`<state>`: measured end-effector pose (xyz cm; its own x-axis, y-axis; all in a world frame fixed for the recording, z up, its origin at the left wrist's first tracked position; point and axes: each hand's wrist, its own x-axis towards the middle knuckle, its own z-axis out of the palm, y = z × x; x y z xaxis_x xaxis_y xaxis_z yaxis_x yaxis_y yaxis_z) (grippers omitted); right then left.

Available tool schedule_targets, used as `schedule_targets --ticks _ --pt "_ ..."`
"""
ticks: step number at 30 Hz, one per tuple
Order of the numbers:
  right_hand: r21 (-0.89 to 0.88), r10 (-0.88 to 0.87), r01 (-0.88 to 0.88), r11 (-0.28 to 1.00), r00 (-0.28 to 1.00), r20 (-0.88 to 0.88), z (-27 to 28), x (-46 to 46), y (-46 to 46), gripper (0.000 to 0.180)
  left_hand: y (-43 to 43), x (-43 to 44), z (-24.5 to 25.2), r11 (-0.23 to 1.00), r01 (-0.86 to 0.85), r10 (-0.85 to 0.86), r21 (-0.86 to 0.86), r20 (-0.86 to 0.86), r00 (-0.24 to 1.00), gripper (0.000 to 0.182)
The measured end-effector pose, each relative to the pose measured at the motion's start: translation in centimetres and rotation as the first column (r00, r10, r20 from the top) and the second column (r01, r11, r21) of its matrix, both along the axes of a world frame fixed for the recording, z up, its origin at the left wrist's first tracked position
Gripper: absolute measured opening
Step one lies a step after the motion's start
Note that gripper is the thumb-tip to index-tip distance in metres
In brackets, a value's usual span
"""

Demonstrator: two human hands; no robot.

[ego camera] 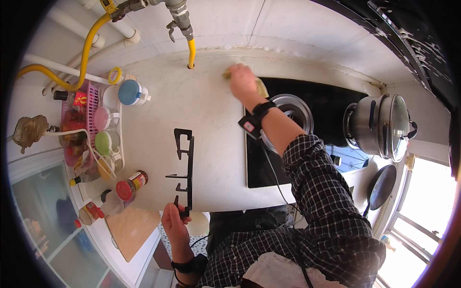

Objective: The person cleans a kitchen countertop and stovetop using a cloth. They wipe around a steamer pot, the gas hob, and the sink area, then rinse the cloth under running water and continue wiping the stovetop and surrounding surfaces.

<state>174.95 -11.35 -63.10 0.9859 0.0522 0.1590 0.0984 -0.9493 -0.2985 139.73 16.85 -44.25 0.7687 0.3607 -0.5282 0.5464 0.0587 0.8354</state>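
My left hand [176, 222] grips the near end of a black slotted rack [190, 162] with hook-like arms. The rack stretches away from me over the pale countertop [219, 144]; I cannot tell whether its far part touches the surface. My right hand [244, 84], slightly blurred, presses a yellowish cloth [262, 88] to the counter near the wall. The cloth reaches the back left corner of a black glass gas cooktop [326, 95]. Beneath my right forearm sits the left burner [304, 111] with its shiny metal ring, partly covered by the arm.
A steel pot with a glass lid [365, 122] stands on the right burner. A frying pan [382, 187] is at the far right. Jars with coloured lids [131, 93], a pink basket [93, 100] and a red-lidded jar [131, 185] line the left. A yellow gas hose [191, 54] enters the counter.
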Motion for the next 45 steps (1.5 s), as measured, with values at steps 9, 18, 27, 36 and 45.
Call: schedule_targets --ticks 9,18,27,36,45 --pt "0.789 0.144 0.283 0.546 0.895 -0.421 3.1 1.0 -0.7 0.039 1.3 -0.8 0.1 1.000 0.004 -0.003 -0.021 0.050 0.999 0.035" --pt "0.025 -0.135 0.143 0.989 0.971 -0.197 0.3 -2.1 -0.2 0.073 1.1 -0.9 -0.4 0.999 -0.033 0.032 -0.035 -0.029 0.999 0.032" --pt "0.034 -0.220 0.222 0.974 0.974 -0.060 0.2 2.0 9.2 0.065 1.7 -1.5 -1.1 0.996 -0.044 0.041 -0.075 -0.041 0.998 0.035" --pt "0.055 0.081 -0.086 0.995 0.993 0.086 0.7 0.6 7.1 0.055 1.9 -1.0 -1.5 0.995 -0.049 0.045 -0.083 -0.049 0.998 0.034" --pt "0.105 0.293 -0.309 0.945 0.945 0.145 -0.6 2.1 7.0 0.057 1.6 -1.0 -2.1 0.997 -0.050 0.046 -0.062 -0.056 0.997 0.034"
